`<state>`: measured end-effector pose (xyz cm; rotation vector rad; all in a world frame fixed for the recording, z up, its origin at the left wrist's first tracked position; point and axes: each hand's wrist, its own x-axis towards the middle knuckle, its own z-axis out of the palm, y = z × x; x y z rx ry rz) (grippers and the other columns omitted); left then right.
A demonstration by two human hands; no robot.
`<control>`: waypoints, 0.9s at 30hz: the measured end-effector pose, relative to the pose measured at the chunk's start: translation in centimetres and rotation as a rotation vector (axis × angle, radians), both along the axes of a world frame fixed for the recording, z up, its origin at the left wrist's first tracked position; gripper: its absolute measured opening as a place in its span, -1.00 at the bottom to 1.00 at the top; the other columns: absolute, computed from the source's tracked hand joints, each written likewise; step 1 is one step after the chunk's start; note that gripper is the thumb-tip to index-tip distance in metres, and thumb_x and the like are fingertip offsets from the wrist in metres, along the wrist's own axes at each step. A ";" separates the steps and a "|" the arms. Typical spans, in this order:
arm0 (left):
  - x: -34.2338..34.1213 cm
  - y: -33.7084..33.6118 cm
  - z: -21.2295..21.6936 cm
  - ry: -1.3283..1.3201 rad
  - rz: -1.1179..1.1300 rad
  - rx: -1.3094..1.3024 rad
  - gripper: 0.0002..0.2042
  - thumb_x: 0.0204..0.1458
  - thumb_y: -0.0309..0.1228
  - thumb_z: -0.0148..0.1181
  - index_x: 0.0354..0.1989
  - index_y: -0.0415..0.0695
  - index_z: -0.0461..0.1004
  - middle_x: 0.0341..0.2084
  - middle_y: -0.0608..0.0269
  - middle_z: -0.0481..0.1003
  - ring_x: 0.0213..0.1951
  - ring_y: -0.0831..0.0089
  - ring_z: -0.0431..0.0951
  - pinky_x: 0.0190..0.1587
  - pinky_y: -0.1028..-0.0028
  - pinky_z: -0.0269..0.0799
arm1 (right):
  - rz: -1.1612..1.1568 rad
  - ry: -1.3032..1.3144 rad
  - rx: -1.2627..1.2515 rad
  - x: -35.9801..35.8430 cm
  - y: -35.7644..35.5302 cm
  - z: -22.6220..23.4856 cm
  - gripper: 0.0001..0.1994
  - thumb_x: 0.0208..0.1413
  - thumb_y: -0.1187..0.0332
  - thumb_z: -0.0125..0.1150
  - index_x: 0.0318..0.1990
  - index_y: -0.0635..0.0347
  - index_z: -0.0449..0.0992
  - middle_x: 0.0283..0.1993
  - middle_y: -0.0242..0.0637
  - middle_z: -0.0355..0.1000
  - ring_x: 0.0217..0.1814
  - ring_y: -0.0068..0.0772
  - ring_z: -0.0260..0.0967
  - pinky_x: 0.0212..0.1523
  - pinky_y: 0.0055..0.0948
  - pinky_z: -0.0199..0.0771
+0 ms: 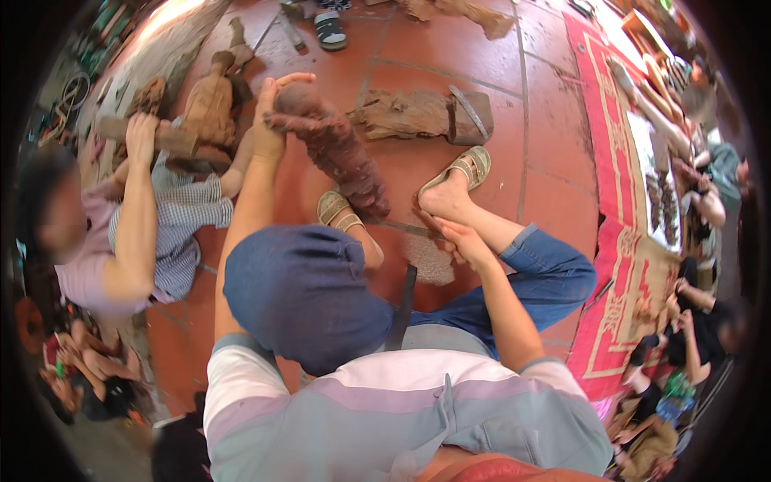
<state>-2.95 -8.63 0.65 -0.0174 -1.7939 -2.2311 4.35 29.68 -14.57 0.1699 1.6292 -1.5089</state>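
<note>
A dark reddish-brown carved wooden figure (pixel 336 149) leans between my feet, its rounded top end toward the far left. My left hand (pixel 271 120) is closed around that top end, with one finger stretched over it. My right hand (pixel 464 239) is closed beside my right ankle. From it a thin dark tool (pixel 431 218) points toward the foot; its exact kind is too small to tell. Just beyond the figure, a rough block of wood (pixel 401 114) lies on the floor. A flat metallic strip (pixel 468 111) rests across that block's right end.
A person (pixel 104 233) sits close on my left, gripping a wooden piece beside a carved statue (pixel 210 104). A red patterned mat (pixel 594 289) runs along the right, with several people beyond it. Another person's sandalled foot (pixel 330 30) is at the far side of the tiled floor (pixel 554 145).
</note>
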 end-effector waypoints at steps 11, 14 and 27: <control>24.7 0.0 -22.0 -0.667 0.254 -0.190 -0.60 0.20 -0.24 -0.09 0.14 -0.18 0.26 0.02 0.17 0.36 -0.02 0.41 0.39 -0.02 0.36 0.36 | 0.002 0.031 0.078 4.4 -0.2 1.6 -0.65 0.25 0.21 -0.04 0.18 -0.12 0.34 -0.58 -0.64 0.19 -0.67 -0.80 -0.05 -0.72 -0.74 -0.09; 30.4 1.3 -21.0 -0.738 0.307 -0.043 -0.61 0.20 -0.25 -0.09 0.14 -0.18 0.26 0.02 0.16 0.36 -0.02 0.40 0.40 -0.01 0.36 0.37 | 0.103 0.076 0.128 6.2 -2.6 4.0 -0.65 0.24 0.24 -0.02 0.17 -0.12 0.37 -0.56 -0.61 0.23 -0.64 -0.81 0.02 -0.71 -0.75 -0.04; 26.4 -4.5 2.6 -0.032 0.118 0.250 -0.64 0.19 -0.33 -0.07 0.11 -0.22 0.28 0.04 0.09 0.36 0.00 0.41 0.41 -0.02 0.41 0.39 | 0.114 0.309 -0.028 9.3 -4.0 6.0 -0.64 0.22 0.23 -0.01 0.13 0.09 0.39 -0.47 -0.59 0.28 -0.51 -0.70 0.08 -0.42 -0.64 0.23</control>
